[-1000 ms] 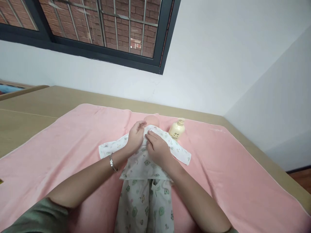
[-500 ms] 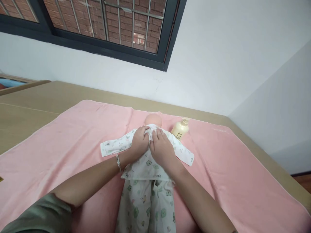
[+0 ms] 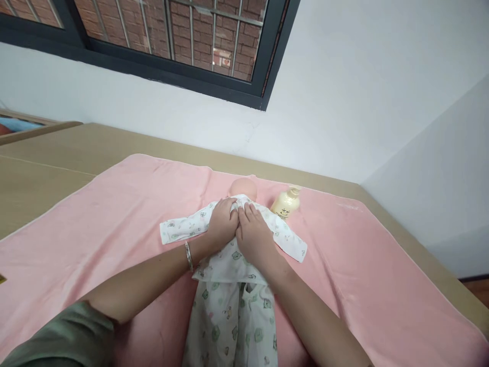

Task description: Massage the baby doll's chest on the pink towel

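A baby doll lies on its back on a pink towel (image 3: 114,219), its bare head (image 3: 243,187) pointing away from me. It wears a white printed shirt (image 3: 179,228) with sleeves spread out, and matching printed trousers (image 3: 233,326). My left hand (image 3: 223,224), a bracelet on its wrist, and my right hand (image 3: 254,237) rest side by side on the doll's chest. Both sets of fingers pinch the shirt front just below the collar.
A cream pump bottle (image 3: 286,204) lies on the towel just right of the doll's head. The towel covers a tan wooden table (image 3: 46,158) set against a white wall, under a dark-framed barred window (image 3: 171,41). The table's right edge drops to the floor.
My hands have drawn closer together on the shirt front and moved slightly up toward the collar. The view shifted a little; the doll and bottle stay put.
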### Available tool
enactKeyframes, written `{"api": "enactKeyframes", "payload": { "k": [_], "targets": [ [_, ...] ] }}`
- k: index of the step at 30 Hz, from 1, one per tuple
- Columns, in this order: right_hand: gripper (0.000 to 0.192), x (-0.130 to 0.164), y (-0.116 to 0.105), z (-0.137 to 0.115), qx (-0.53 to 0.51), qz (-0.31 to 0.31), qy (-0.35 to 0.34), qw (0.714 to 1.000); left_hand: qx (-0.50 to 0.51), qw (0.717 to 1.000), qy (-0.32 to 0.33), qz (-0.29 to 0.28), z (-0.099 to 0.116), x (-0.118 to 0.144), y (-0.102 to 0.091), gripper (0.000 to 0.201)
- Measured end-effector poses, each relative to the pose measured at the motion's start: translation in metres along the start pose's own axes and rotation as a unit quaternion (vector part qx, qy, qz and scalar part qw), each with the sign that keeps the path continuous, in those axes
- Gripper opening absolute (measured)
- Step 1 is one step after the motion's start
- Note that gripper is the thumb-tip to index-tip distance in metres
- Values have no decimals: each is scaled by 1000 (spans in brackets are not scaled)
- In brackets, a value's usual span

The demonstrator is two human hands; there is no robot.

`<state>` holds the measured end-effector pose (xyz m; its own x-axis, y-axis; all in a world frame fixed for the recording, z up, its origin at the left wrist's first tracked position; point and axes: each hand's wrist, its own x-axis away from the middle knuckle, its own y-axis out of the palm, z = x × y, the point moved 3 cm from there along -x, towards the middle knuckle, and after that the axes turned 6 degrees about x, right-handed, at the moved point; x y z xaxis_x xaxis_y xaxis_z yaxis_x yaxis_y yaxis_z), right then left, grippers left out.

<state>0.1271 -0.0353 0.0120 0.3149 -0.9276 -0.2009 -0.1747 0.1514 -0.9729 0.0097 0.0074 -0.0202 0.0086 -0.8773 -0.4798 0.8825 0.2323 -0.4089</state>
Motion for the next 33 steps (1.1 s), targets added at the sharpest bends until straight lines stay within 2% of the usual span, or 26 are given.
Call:
{"api": "enactKeyframes", "payload": {
  "k": [2,6,9,13,17,21,24,28,31,33],
  "targets": [
    [57,-3,0,3,-26,-12,-19,999,-15,1000,8,0,0,0,1,38],
    [64,-18,2,35,-87,-31,59,994,-69,997,41,-6,2,5,4,43],
    [68,-23,3,50,-98,-30,86,991,-113,991,69,-17,5,12,6,43],
    [68,-19,1,43,-55,-36,98,993,-144,988,53,-28,6,10,3,37],
    [65,-6,-5,22,14,-37,116,992,-147,985,33,-82,5,-4,-4,18],
    [59,4,-7,4,40,-24,98,994,-162,979,24,-119,6,-11,-9,21],
    [56,-1,-6,13,0,-23,90,996,-203,972,45,-112,11,-2,-5,33],
    [56,-18,-4,43,-69,-33,98,992,-256,957,115,-77,22,23,5,48],
    [61,-23,-2,52,-67,-44,115,990,-270,950,137,-77,26,29,6,48],
    [61,-20,-2,45,-37,-43,122,991,-265,952,123,-95,23,21,3,43]
  ]
}}
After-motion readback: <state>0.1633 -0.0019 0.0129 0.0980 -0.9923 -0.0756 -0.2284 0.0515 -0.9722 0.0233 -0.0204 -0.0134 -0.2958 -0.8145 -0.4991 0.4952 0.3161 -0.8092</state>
